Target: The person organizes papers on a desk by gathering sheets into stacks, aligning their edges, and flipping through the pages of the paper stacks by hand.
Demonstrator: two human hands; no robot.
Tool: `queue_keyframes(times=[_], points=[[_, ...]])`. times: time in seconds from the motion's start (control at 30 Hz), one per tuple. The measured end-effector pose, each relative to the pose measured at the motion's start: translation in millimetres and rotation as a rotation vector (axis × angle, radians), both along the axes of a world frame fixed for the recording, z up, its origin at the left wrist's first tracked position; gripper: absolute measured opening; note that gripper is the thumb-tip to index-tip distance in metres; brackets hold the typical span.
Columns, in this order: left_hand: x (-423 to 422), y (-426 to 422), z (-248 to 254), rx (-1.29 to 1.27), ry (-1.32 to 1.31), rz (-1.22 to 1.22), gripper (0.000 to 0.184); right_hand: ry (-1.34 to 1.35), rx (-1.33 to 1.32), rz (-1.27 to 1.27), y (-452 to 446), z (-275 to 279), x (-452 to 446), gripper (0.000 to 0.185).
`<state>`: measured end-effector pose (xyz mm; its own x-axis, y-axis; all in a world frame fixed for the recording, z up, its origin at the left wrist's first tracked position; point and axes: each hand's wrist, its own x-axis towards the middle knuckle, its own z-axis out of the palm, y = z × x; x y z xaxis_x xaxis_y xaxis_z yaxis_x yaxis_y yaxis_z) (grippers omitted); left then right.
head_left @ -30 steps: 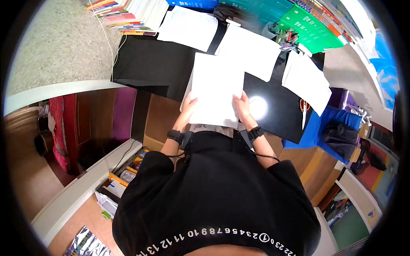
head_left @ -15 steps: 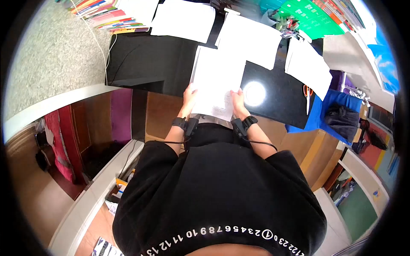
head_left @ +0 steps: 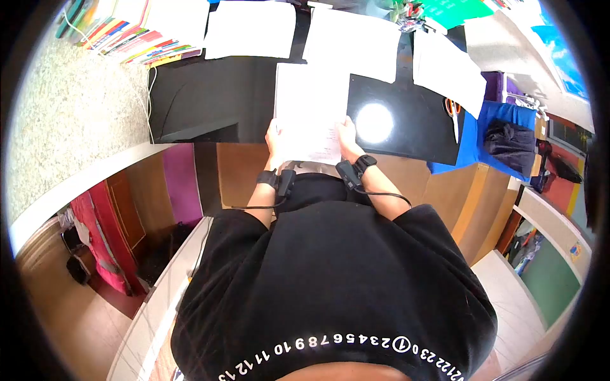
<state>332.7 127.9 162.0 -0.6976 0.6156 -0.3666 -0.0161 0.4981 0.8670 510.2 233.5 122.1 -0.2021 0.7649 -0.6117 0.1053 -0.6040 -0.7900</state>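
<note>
A stack of white paper sheets [head_left: 311, 105] with some printed text near its lower right corner lies between my hands at the front of the black table. My left hand [head_left: 275, 141] grips its left edge, with the fingers partly hidden under the paper. On the opposite edge, my right hand [head_left: 347, 138] holds the sheets, thumb on top. Each wrist wears a black strap with a small dark device and a cable. The far end of the stack reaches up to another pile of white paper [head_left: 359, 44] on the table.
More white sheets lie at the back left [head_left: 251, 30] and right [head_left: 448, 70]. Orange-handled scissors [head_left: 453, 114] rest near the right edge of the black table [head_left: 210, 101]. Books [head_left: 136, 44] line the back left. A blue chair [head_left: 505, 114] carries a dark bundle.
The view has shifted, so the table's contents appear farther left and higher. The sheets are still held in both hands, and they seem slightly straighter.
</note>
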Motion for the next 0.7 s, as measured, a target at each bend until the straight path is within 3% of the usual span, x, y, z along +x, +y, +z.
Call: queue_keyframes(times=[0.27,0.37,0.47,0.57,0.7], points=[[-1,3,5,-0.072,0.018,-0.018,0.021,-0.041,0.009,-0.028,0,-1,-7,0.028],[-7,4,4,-0.11,0.067,-0.068,0.022,-0.06,0.029,0.053,4,5,-7,0.036],[-6,7,10,-0.15,0.118,-0.074,0.024,-0.053,-0.098,0.021,7,18,-9,0.035],[-5,11,15,-0.226,0.415,-0.054,0.026,-0.175,0.018,-0.001,4,9,-10,0.026],[-6,10,-15,-0.169,0.316,-0.014,0.041,-0.21,-0.021,0.034,7,25,-12,0.029]])
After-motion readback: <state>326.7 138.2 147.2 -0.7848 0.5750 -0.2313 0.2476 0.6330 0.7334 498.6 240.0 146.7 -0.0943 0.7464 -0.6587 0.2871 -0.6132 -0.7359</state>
